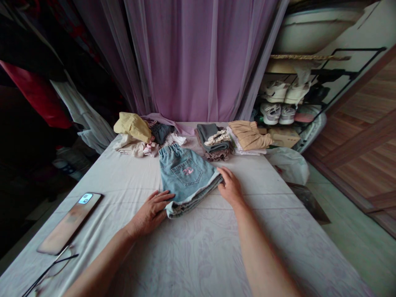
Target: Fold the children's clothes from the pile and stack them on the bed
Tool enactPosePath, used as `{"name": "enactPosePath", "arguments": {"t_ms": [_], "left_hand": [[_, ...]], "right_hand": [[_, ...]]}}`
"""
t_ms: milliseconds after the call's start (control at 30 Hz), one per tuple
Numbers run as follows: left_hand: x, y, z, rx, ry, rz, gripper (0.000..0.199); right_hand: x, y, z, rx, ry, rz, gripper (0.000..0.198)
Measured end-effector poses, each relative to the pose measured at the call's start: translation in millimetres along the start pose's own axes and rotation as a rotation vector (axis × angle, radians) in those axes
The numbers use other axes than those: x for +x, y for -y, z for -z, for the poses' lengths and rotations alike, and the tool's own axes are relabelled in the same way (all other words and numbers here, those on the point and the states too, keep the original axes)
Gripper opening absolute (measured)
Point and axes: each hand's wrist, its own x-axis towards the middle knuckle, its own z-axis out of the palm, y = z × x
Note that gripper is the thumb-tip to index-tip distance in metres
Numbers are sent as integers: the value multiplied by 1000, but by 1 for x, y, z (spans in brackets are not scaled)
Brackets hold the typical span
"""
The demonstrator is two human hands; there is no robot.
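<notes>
Folded light-blue denim shorts (pixel 177 167) lie in the middle of the table, elastic waistband away from me and frayed hem toward me. A back pocket with a small pink emblem faces up. My left hand (pixel 151 210) rests at the lower left corner of the shorts, its fingers stretched flat over the edge of the cloth. At the right end of the hem, my right hand (pixel 230 187) has its fingers closed on the edge of the denim. The underside of the shorts is hidden.
Behind the shorts are a loose heap of clothes (pixel 133 128), a folded dark stack (pixel 210 136) and a folded tan garment (pixel 247 134). A phone (pixel 71 222) and glasses (pixel 57 264) lie at the left. A shoe rack (pixel 340 74) stands beyond the table's right side.
</notes>
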Motion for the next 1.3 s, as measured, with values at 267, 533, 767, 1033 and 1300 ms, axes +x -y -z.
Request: {"name": "enactPosePath", "arguments": {"t_ms": [267, 533, 767, 1033, 1300], "left_hand": [[9, -8, 8, -36, -7, 10, 35], [24, -19, 19, -57, 2, 31, 36], [29, 5, 32, 70, 56, 8, 68], [68, 48, 39, 287, 74, 77, 49], [69, 56, 40, 162, -36, 11, 20]], "right_hand": [[-12, 76, 18, -52, 291, 300, 83], [-38, 126, 4, 179, 480, 315, 71], [-42, 134, -6, 318, 354, 178, 18], [-46, 129, -1, 438, 301, 233, 29], [-39, 122, 2, 541, 102, -160, 24]]}}
